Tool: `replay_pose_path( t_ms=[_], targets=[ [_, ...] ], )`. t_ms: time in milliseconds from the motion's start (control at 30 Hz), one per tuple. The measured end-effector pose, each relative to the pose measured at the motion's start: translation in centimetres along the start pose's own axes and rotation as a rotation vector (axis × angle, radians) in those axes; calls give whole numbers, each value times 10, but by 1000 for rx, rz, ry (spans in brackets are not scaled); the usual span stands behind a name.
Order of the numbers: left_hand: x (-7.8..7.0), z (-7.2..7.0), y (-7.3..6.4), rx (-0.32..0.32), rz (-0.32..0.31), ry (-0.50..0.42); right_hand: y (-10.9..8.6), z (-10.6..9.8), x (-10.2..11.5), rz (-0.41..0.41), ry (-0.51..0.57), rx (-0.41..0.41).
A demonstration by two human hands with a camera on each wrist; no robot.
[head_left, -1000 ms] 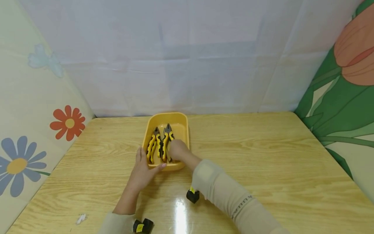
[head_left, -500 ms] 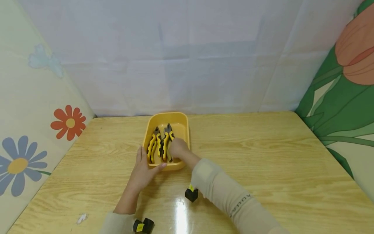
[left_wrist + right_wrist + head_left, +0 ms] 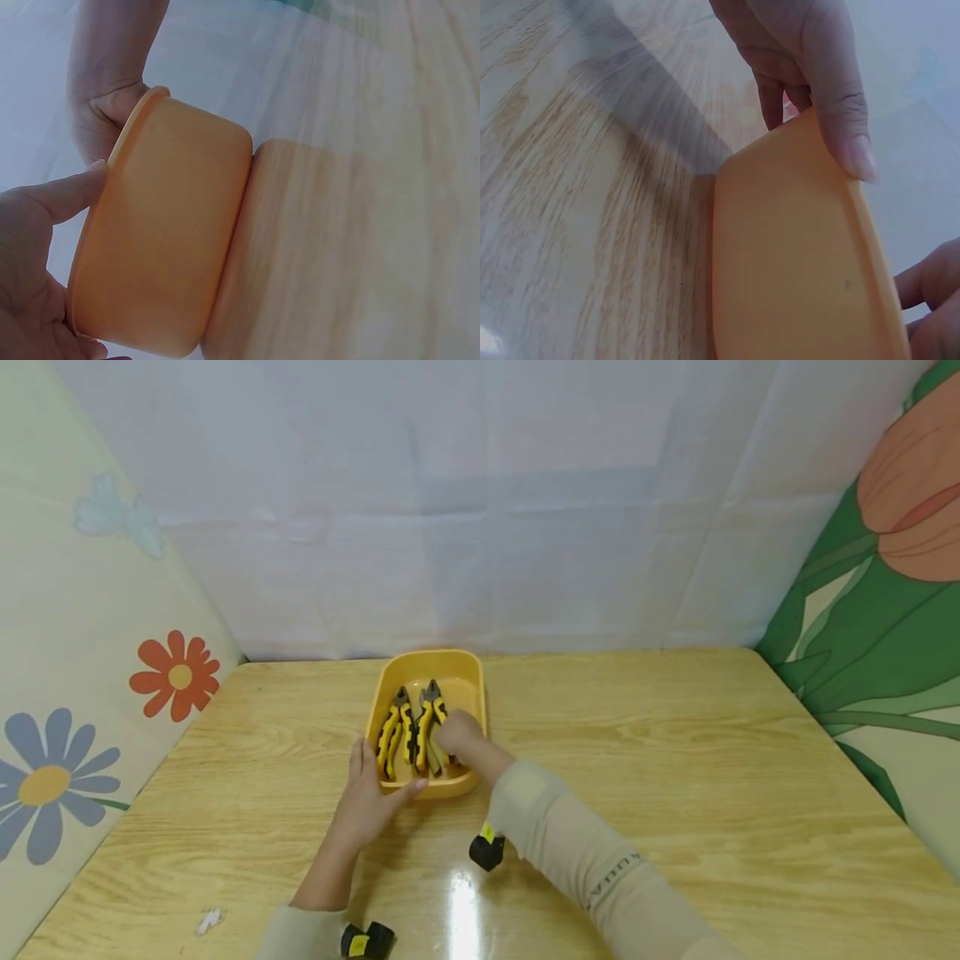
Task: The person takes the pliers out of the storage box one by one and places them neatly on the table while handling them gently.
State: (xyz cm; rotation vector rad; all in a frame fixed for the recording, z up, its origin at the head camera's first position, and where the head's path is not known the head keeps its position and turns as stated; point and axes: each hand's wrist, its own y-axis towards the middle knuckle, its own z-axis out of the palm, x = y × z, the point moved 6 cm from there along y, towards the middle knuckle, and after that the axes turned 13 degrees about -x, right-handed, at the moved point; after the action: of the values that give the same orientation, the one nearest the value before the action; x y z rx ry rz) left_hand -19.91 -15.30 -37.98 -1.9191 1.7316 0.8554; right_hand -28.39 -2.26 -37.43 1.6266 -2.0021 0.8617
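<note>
A yellow plastic bin [image 3: 468, 685] stands at the back of the table, slightly left of centre. Two pairs of pliers with yellow-and-black handles, the left pliers [image 3: 395, 731] and the right pliers [image 3: 430, 718], lie side by side in it, heads away from me. My left hand [image 3: 365, 806] grips the bin's near-left corner, thumb on the near rim and fingers along the left side. My right hand [image 3: 461, 737] reaches inside at the right, above handles beside the right pliers; its fingertips are hidden. Both wrist views show the bin's outer wall [image 3: 169, 225], and the right hand [image 3: 937, 311] behind the rim.
The wooden table [image 3: 637, 760] extends to both sides. Behind it hangs a white cloth [image 3: 525, 527]; flower-printed panels stand left and right. A small white mark [image 3: 209, 921] shows at the front left. Black wrist-worn devices [image 3: 367, 940] hang below both sleeves.
My right hand has shifted slightly up and rightward inside the bin, uncovering more of the handles beside it. My left hand and the bin stay in place.
</note>
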Motion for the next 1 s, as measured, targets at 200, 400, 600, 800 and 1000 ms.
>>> replay_pose_path(
  t_ms=[200, 400, 600, 800, 1000],
  targets=[
    [2, 1, 0, 4, -5, -3, 4, -2, 0, 81, 116, -12],
    [3, 1, 0, 4, -2, -5, 4, -4, 1, 118, 195, 1],
    [3, 1, 1, 3, -4, -1, 3, -4, 2, 126, 227, 18],
    [3, 0, 1, 2, -1, -5, 2, -4, 4, 158, 274, 41],
    [3, 0, 1, 5, 5, -28, 5, -3, 1, 168, 294, 34]
  ],
)
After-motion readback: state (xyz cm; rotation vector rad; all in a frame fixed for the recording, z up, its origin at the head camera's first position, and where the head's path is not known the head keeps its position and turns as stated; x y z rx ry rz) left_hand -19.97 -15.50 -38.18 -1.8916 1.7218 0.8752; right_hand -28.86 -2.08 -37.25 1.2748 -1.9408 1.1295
